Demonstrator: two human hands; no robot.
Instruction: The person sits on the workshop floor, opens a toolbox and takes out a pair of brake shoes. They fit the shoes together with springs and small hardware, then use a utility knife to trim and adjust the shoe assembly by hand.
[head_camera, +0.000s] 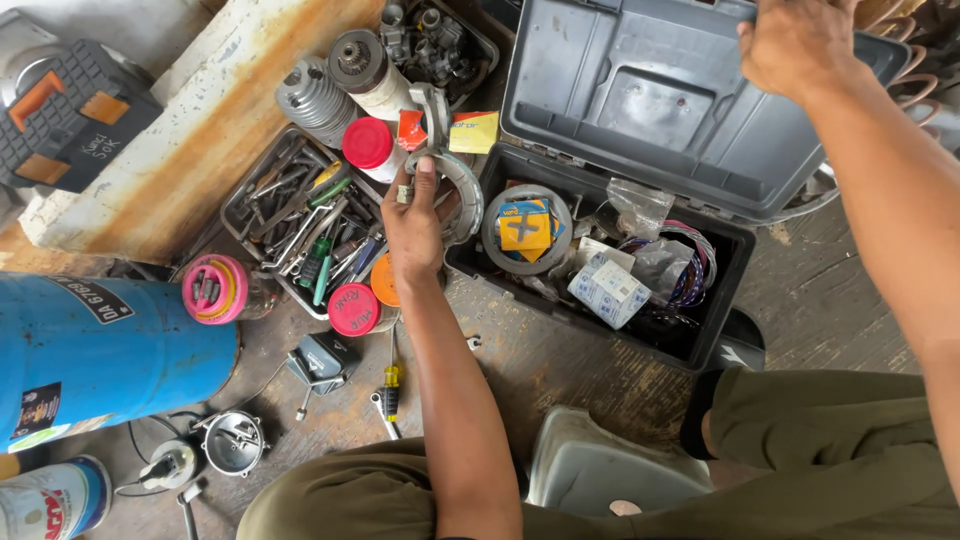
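The left hand (415, 225) pinches a curved grey metal clamp ring (458, 190) just over the left rim of the open grey toolbox (600, 330), its arc bowing toward the box, while the right hand (795, 45) grips the raised lid (650, 100), well apart.

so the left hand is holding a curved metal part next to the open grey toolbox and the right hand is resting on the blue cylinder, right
Not quite. The head view shows the right hand gripping the top edge of the raised toolbox lid, not the blue cylinder, which lies untouched at far left. The rest holds: the left hand holds a curved metal part beside the open grey toolbox.
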